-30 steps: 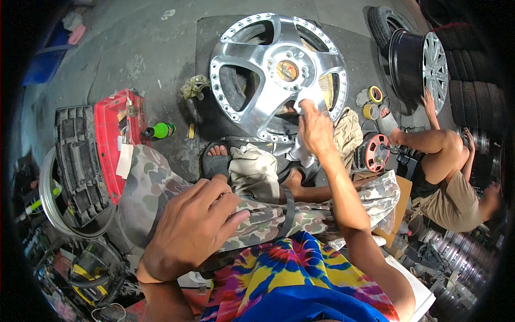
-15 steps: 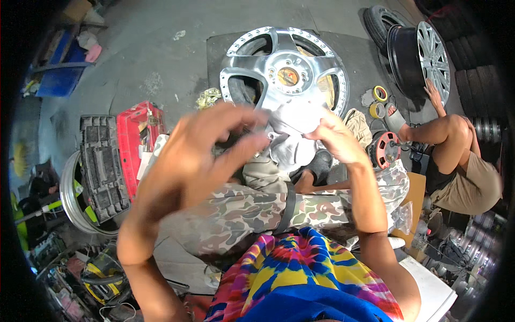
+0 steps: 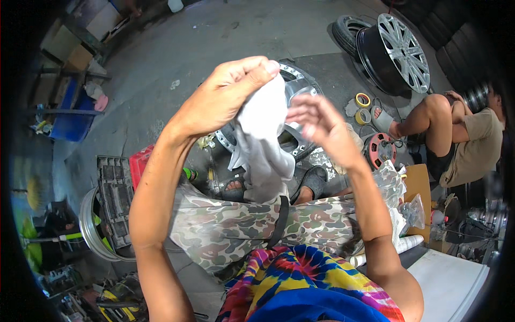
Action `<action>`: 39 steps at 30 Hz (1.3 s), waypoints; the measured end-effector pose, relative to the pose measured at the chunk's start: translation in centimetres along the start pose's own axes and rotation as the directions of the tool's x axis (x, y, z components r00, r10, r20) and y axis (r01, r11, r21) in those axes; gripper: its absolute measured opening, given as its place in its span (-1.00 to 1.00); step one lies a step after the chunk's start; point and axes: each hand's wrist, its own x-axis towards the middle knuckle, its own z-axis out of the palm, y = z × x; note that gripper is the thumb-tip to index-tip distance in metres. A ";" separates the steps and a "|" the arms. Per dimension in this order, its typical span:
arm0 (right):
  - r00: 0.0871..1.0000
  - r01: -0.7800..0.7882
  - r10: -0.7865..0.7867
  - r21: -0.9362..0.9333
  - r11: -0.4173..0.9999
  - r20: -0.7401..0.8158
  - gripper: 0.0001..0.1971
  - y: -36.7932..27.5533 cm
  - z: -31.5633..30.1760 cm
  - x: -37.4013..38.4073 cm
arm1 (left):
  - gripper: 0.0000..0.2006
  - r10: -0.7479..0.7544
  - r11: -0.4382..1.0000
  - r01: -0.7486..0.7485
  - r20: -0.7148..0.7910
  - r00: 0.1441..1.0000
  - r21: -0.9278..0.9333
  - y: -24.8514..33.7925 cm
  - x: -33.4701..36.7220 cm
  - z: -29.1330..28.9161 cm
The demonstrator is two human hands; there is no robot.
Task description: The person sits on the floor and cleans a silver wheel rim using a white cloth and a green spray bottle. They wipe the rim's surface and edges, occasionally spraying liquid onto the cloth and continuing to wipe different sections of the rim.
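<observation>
My left hand [image 3: 228, 91] is raised in front of me, its thumb and fingers pinched on the top of a white-grey cloth [image 3: 265, 129]. The cloth hangs down in loose folds above my camouflage-clad lap. To the right of it, my right hand [image 3: 330, 131] holds nothing; its fingers are apart and blurred by motion, close to the cloth's edge. Beyond the cloth lies a shiny silver wheel rim [image 3: 298, 88] on a dark mat. My left hand and the cloth hide much of that rim.
A person [image 3: 472, 139] sits at the right, near a standing multi-spoke wheel [image 3: 405, 52] and a tyre [image 3: 346, 33]. Tape rolls [image 3: 363, 100] and a red-black cable reel [image 3: 380, 150] lie on the floor. A red toolbox [image 3: 140, 163] and another rim [image 3: 88, 225] are at the left.
The cloth, bunched between my hands before, now hangs from my left hand. My right hand has come off it. The seated person's hand has left the multi-spoke wheel.
</observation>
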 end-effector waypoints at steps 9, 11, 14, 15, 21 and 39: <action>0.987 -0.058 0.103 -0.328 0.943 0.123 -0.81 2.4 -0.2 -7.0 | -0.65 -0.052 0.954 0.113 -0.215 0.975 0.278 -3.3 -2.1 -5.4; 0.996 -0.073 0.062 -0.192 0.979 -0.065 -0.79 1.3 -2.4 -8.4 | -0.64 -0.081 0.912 0.150 -0.192 0.978 0.381 -6.2 -2.3 -6.0; 0.971 0.095 -0.033 0.254 0.962 -0.237 -0.32 -0.1 -4.7 -7.2 | -0.69 -0.084 0.852 0.079 -0.015 0.996 0.518 -10.3 -3.9 -1.1; 0.971 0.111 0.008 0.478 0.871 -0.239 -0.29 -0.4 -4.5 -6.9 | -0.69 -0.108 0.848 0.007 0.159 0.981 0.529 -12.9 -4.7 1.1; 0.997 -0.001 -0.030 -0.413 0.911 -0.069 -0.45 4.4 -3.0 -1.7 | -0.59 -0.270 0.583 -0.201 0.421 0.866 0.787 -8.9 -11.7 8.6; 0.939 0.210 0.241 -0.964 0.166 0.246 -0.72 20.2 -0.5 6.1 | -0.72 -0.325 0.514 -0.084 0.284 0.902 0.854 -6.3 -11.4 4.7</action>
